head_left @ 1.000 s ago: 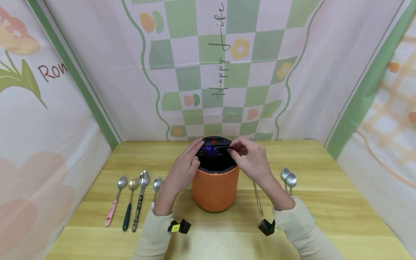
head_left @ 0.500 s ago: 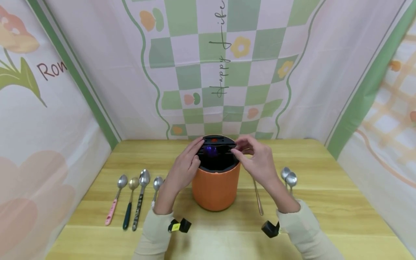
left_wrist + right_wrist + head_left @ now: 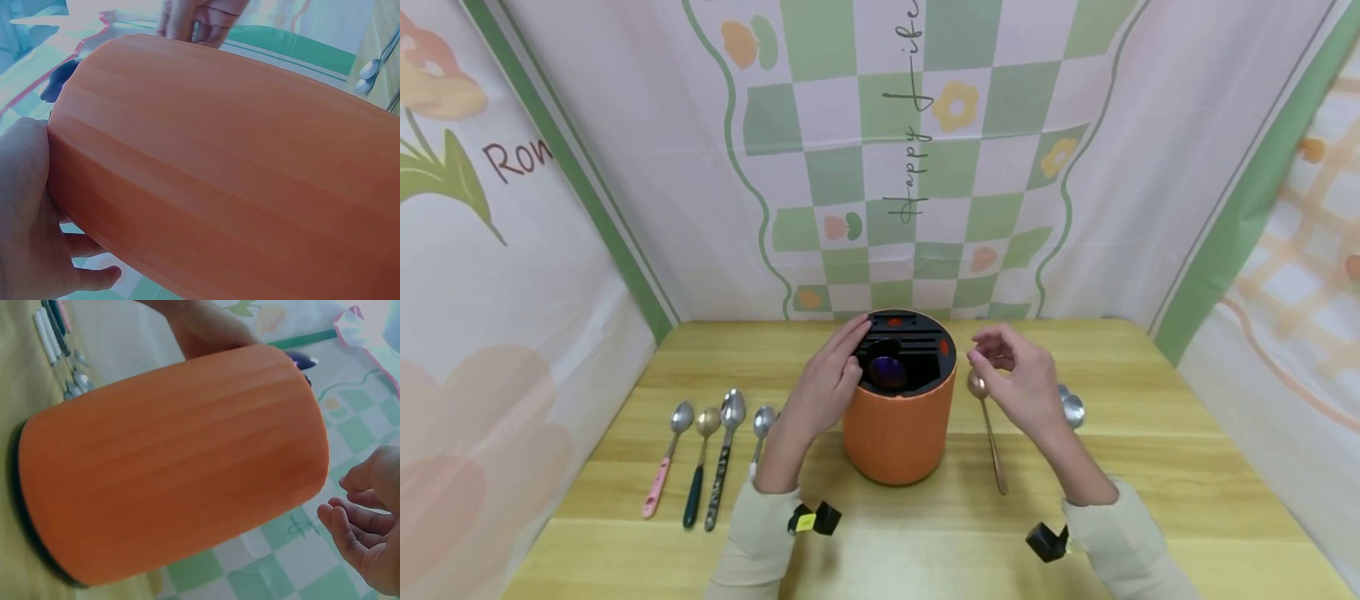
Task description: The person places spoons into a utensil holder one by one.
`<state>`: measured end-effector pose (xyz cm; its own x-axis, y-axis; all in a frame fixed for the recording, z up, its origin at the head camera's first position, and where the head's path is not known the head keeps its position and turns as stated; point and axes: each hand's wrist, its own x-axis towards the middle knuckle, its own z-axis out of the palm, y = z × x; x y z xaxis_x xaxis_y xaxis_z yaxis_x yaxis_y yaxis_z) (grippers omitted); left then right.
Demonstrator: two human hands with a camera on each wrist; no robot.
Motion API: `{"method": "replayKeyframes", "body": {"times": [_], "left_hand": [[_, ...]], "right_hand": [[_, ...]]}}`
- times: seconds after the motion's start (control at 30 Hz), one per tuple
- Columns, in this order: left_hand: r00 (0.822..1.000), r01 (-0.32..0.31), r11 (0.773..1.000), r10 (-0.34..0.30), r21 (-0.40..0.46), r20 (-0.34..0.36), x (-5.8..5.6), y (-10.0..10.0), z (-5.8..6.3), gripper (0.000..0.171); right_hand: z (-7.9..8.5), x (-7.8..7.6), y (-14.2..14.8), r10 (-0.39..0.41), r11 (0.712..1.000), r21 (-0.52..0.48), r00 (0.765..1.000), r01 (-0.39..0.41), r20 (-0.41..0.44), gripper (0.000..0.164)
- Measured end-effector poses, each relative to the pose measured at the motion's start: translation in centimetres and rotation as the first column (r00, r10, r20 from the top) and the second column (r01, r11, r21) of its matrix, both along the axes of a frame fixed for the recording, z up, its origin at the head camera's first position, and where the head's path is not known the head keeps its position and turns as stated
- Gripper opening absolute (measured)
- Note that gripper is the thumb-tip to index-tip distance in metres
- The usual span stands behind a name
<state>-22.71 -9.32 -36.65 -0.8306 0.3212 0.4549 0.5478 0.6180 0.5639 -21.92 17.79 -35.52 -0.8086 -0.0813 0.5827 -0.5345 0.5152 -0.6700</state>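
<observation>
An orange cylindrical utensil holder (image 3: 897,442) stands upright on the table, its top fitted with a slotted black insert (image 3: 913,323). My left hand (image 3: 823,387) rests against the holder's left side, fingers stretched along the rim; the left wrist view shows its fingertips reaching past the wall. A dark spoon with a purple-blue shiny bowl (image 3: 888,372) stands in the insert, bowl up, its handle hidden inside. To the right of the rim, apart from it, my right hand (image 3: 1018,379) hangs with fingers loosely bent and nothing between them. Below those fingertips lies a copper-coloured spoon (image 3: 990,433).
On the left lie several spoons, among them a pink-handled spoon (image 3: 662,479) and a dark-green-handled spoon (image 3: 696,492). Two silver spoons (image 3: 1073,411) lie at the right, partly behind the right forearm. A patterned curtain (image 3: 951,167) closes off the table's back.
My right hand has let go of the dark spoon and moved right, away from the holder. The spoon's bowl sits nearer the holder's front. My left hand stays on the rim.
</observation>
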Motion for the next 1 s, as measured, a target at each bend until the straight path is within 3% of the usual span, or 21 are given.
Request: {"method": "replayKeyframes", "body": {"times": [0.47, 0.83, 1.0], "left_hand": [[1.000, 0.010, 1.000, -0.010, 0.005, 0.003, 0.0, 0.0, -0.1, 0.056], [1.000, 0.010, 1.000, -0.010, 0.005, -0.001, -0.2, 0.0, -0.1, 0.057], [1.000, 0.011, 1.000, -0.011, 0.003, 0.003, -0.2, -0.1, -0.1, 0.057]], "right_hand": [[-4.0, -1.0, 2.8, -0.076, 0.983, 0.181, 0.976, 0.039, 0.203, 0.018], [-7.2, -2.6, 4.2, -0.125, 0.937, 0.349, 0.918, -0.016, 0.377, 0.024], [-9.1, -3.3, 4.6, -0.168, 0.910, 0.412, 0.860, -0.054, 0.482, 0.020]]}}
